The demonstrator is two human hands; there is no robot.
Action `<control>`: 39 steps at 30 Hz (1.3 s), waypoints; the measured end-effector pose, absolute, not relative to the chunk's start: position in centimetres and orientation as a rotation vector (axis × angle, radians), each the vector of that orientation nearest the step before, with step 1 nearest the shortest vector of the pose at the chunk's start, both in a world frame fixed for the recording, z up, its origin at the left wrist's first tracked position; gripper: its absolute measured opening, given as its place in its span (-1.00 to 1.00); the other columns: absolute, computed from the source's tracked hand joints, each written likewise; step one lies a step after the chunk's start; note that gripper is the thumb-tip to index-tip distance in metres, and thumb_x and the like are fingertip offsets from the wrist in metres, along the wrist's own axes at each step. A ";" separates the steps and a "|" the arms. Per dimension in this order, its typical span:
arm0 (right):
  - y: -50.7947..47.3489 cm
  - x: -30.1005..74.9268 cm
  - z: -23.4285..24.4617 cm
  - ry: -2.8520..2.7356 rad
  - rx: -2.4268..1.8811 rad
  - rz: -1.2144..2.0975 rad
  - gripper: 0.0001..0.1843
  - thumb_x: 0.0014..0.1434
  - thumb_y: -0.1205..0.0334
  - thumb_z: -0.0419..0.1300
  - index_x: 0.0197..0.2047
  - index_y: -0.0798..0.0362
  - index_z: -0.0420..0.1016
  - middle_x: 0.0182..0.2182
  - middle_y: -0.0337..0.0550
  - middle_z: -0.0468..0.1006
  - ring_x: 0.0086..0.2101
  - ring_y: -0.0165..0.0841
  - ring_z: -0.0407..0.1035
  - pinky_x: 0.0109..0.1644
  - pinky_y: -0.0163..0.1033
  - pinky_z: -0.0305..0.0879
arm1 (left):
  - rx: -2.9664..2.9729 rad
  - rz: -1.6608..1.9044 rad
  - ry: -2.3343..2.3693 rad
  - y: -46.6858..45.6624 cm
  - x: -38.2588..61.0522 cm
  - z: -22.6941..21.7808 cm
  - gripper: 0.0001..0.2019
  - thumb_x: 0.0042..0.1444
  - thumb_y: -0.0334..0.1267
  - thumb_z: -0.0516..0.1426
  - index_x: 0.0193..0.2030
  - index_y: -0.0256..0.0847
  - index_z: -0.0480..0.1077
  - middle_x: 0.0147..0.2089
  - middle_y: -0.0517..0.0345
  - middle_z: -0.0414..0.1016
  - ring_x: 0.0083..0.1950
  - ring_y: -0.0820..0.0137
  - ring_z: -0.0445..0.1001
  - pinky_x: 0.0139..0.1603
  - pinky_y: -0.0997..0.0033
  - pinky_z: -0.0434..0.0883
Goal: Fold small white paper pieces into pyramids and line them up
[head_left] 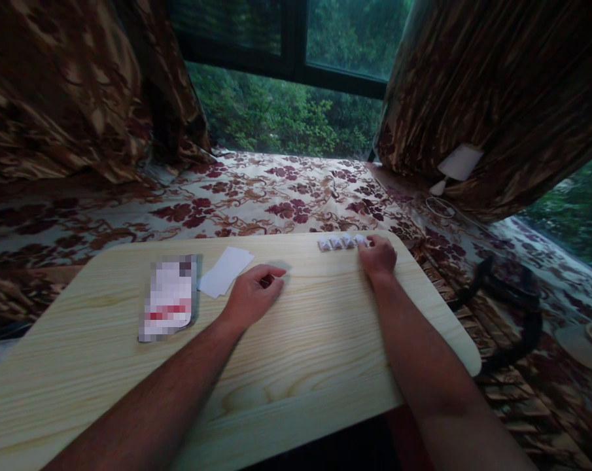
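Along the far edge of the wooden table stands a row of several small folded white paper pieces. My right hand is at the right end of this row, its fingertips closed on the last folded paper piece. My left hand rests over the table's middle, thumb and forefinger a little apart with nothing visible between them; its other fingers curl out of sight. Just beyond it to the left lie a few white paper sheets, slightly fanned.
A flat white packet with a red band, blurred out, lies on the table's left part. Floral fabric spreads behind the table. A small white lamp stands at the far right by the curtain. Something dark and curved is beside the right edge.
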State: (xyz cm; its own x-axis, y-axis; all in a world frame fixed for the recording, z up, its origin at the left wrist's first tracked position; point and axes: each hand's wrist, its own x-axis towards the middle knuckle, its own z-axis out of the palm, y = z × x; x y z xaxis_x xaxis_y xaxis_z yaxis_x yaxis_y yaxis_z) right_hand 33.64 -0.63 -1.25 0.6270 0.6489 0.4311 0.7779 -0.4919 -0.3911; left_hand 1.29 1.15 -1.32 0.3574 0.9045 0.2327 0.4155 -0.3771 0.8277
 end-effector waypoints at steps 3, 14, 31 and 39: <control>-0.8 31.9 -1.0 -1.364 -2.101 -0.350 -0.69 0.19 0.14 0.18 -0.06 0.05 0.61 -0.17 -0.01 0.57 -0.17 -0.21 0.41 -0.01 -0.16 0.24 | 1.952 0.920 1.147 1.1 1.3 -1.2 -0.74 0.10 -0.13 0.16 -0.17 -0.17 0.58 -0.41 0.17 0.51 -0.42 0.41 0.40 -0.39 0.42 0.30; 0.3 26.8 -0.1 -1.725 -2.131 -0.410 -0.70 0.23 0.02 0.20 -0.11 0.00 0.62 -0.20 -0.03 0.53 -0.16 -0.18 0.37 -0.03 -0.11 0.17 | 1.944 0.932 1.146 1.1 1.3 -1.2 -0.74 0.09 -0.12 0.17 -0.18 -0.19 0.58 -0.41 0.15 0.52 -0.42 0.41 0.40 -0.38 0.42 0.31; 0.4 24.5 0.5 -1.642 -2.121 -0.319 -0.71 0.25 0.09 0.15 -0.14 0.06 0.61 -0.19 0.02 0.55 -0.15 -0.16 0.40 -0.02 -0.11 0.21 | 1.948 0.930 1.149 1.0 1.3 -1.0 -0.75 0.09 -0.15 0.16 -0.19 -0.20 0.58 -0.39 0.16 0.54 -0.39 0.42 0.43 -0.35 0.42 0.35; 0.9 20.5 -1.0 -1.545 -1.946 0.121 -0.78 0.12 0.16 0.19 -0.23 0.01 0.63 -0.36 -0.16 0.62 -0.31 -0.28 0.46 -0.15 -0.21 0.31 | 1.928 1.048 1.159 1.0 1.3 -1.5 -0.77 0.10 -0.24 0.15 -0.15 -0.21 0.57 -0.30 0.11 0.59 -0.35 0.43 0.47 -0.30 0.43 0.41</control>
State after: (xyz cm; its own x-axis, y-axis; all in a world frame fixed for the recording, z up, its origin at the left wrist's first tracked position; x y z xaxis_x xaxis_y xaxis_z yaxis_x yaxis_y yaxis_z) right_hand 20.49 0.93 -0.96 0.3038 0.9010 0.3097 0.8417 -0.1016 -0.5303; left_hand 1.27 1.01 -1.53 0.2905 0.9083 0.3011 0.3906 -0.3998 0.8292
